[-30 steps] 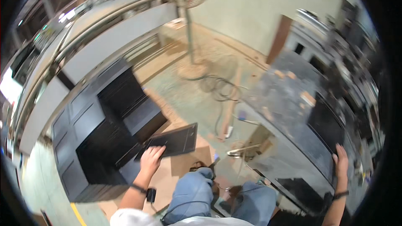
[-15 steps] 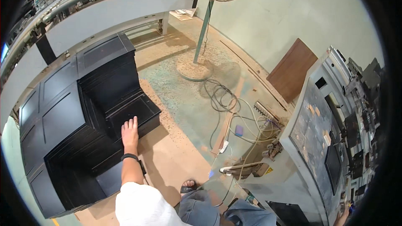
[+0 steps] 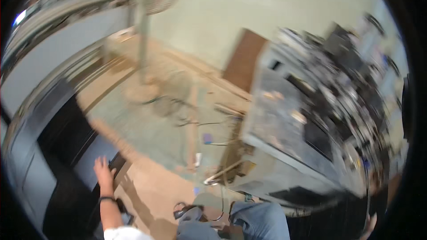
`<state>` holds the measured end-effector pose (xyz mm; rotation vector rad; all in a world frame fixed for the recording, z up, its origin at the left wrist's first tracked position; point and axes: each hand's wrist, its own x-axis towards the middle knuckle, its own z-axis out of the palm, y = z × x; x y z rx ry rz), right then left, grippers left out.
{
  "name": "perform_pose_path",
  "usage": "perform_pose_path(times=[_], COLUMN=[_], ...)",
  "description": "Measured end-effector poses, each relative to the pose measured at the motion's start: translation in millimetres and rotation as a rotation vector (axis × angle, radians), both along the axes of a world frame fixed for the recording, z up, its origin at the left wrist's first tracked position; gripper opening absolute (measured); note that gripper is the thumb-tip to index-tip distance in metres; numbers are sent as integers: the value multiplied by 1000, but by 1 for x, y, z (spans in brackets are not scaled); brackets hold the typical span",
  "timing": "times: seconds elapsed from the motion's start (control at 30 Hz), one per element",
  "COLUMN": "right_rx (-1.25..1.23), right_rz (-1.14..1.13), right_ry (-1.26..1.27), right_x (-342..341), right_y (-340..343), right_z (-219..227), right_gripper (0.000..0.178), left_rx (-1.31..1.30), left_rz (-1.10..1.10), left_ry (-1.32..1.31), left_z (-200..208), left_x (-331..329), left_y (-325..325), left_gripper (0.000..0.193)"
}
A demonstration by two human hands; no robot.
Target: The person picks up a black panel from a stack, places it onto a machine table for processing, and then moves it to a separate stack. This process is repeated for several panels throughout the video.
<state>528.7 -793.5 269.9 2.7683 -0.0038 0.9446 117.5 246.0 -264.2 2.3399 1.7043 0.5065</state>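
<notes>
Your left hand (image 3: 103,170) lies flat on the dark panels (image 3: 66,151) stacked at the left of the scene, fingers spread wide and pointing away from you, the palm down near the right-hand edge of the topmost dark slab. A dark band sits on that wrist just behind the hand. The panels are long and flat; their long axis runs from the near left up toward the far middle, roughly parallel to the pale rail (image 3: 49,31) behind them, and the slab under your hand points the same way, its near end toward your knees. Your right hand (image 3: 370,225) shows only as a sliver at the near right edge, beside the dark lower part of the workbench (image 3: 284,120); you cannot tell from this whether its fingers are spread or curled, or whether they grip anything. The whole view is smeared by motion, so the small items on the bench top are probably tools and parts, but none can be told apart. Between the panels and the bench the floor (image 3: 155,191) is bare tan and green, with loose cables (image 3: 178,111) lying near the round base of a fan stand (image 3: 141,40) farther off. A brown board (image 3: 242,64) leans against the far wall just left of the bench. Your jeans-clad knees (image 3: 240,222) fill the near middle.
</notes>
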Motion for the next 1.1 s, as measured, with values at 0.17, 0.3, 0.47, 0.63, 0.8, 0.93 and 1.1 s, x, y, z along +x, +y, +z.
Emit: perform_pose_path(times=[0.17,0.3,0.47,0.63,0.8,0.93,1.1], right_rx=[49,68,167,39,191,102,41], right_rz=[-423,-373,-22,457,801,866,953], right_ry=[114,-146,-239,-235,17,65,264], right_x=[-11,-25,-42,-12,87,152,217], right_y=[5,62,88,171,250,305,338], right_z=[-74,-81,-87,-59,-94,-139,-166], right_gripper=[69,53,37,43,51,49,49], left_rx=[295,404,372,274,436,799,746], left_rz=[-453,-1109,-1520,-1357,-1497,-1436,-1154], left_ry=[-440,-817,-580,-133,-172,-364,-216], left_z=[163,328,370,344,351,331,312], left_x=[160,302,488,544,456,343,187], left_y=[-72,-229,-395,-445,-436,-388,-324], left_gripper=[62,47,50,77,48,30,33])
